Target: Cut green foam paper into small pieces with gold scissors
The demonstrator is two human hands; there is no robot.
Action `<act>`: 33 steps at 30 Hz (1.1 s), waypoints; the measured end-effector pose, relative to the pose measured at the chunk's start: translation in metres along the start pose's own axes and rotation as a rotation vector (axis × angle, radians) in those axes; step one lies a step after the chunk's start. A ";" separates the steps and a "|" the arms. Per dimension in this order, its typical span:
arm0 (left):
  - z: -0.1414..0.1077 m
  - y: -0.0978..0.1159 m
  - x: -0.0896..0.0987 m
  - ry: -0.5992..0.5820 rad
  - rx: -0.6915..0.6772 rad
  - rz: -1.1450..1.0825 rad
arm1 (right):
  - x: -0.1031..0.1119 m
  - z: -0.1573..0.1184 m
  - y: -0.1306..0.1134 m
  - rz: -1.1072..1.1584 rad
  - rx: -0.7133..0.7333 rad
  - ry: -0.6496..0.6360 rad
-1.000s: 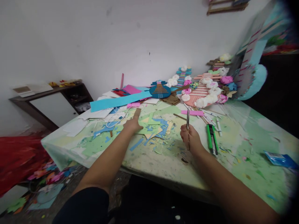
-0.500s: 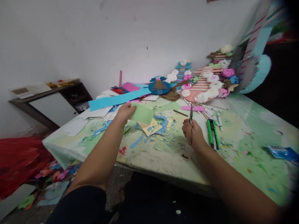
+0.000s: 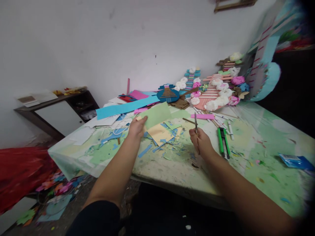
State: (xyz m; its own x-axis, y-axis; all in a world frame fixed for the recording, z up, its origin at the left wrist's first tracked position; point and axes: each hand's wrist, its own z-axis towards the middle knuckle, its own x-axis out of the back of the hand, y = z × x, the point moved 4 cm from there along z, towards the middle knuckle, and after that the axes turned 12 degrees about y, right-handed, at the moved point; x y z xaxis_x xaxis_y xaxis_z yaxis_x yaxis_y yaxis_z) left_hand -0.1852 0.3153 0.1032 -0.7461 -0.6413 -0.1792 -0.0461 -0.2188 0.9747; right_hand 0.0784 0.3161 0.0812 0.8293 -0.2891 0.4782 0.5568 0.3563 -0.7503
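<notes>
My left hand [image 3: 137, 127] pinches the left edge of a light green sheet of paper [image 3: 158, 114], thumb on top. Below that sheet, cream paper [image 3: 160, 132] shows; whether my fingers hold it too I cannot make out. In my right hand [image 3: 202, 141] is a pair of scissors [image 3: 196, 124], blades pointing up and away from me, a short way right of the paper. Blue, green and cream paper scraps [image 3: 172, 146] lie scattered between my hands. A green utility knife [image 3: 223, 142] rests on the table just right of my right hand.
Markers [image 3: 230, 130] and a pink strip [image 3: 202, 116] lie beyond my right hand. Along the wall stand a blue paper instrument [image 3: 167, 94] and decorated paper crafts [image 3: 214, 93]. A long blue strip [image 3: 125, 107] crosses the back left. A blue packet [image 3: 295, 161] lies far right.
My left hand has moved right and slightly down with the green sheet, which is now raised at a slant. The scissors have shifted slightly left. The camera view has tilted up a little.
</notes>
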 end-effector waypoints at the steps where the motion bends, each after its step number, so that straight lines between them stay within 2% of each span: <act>1: -0.001 -0.001 0.000 0.032 -0.038 0.104 | 0.001 0.000 -0.002 -0.018 0.004 0.000; 6: -0.003 0.007 -0.006 0.090 -0.477 0.807 | 0.004 0.000 -0.006 -0.072 0.010 0.017; 8: -0.002 0.007 -0.005 0.129 -0.515 0.879 | 0.004 0.001 -0.005 -0.070 0.000 0.026; 10: 0.002 0.003 -0.002 0.185 -0.415 0.802 | 0.004 0.001 -0.003 -0.065 -0.014 0.029; 12: 0.005 -0.005 0.000 0.193 -0.244 0.589 | 0.002 0.001 -0.003 -0.063 -0.017 0.022; 15: 0.005 -0.019 -0.003 0.072 -0.025 0.306 | 0.000 0.001 -0.003 -0.064 -0.002 0.005; 19: -0.001 -0.029 -0.007 -0.118 0.136 0.204 | 0.000 0.000 -0.003 -0.052 -0.007 0.007; 25: -0.003 -0.028 -0.006 -0.193 0.218 0.188 | -0.001 0.002 0.001 -0.025 -0.033 0.010; 33: -0.007 -0.023 -0.010 -0.211 0.240 0.190 | -0.003 0.001 0.003 -0.014 -0.030 -0.002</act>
State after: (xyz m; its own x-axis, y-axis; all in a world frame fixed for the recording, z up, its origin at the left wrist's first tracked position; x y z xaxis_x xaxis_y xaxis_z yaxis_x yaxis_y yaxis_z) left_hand -0.1725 0.3215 0.0819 -0.8757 -0.4827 0.0146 -0.0298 0.0842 0.9960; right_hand 0.0781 0.3187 0.0781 0.8214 -0.2919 0.4900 0.5671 0.3253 -0.7567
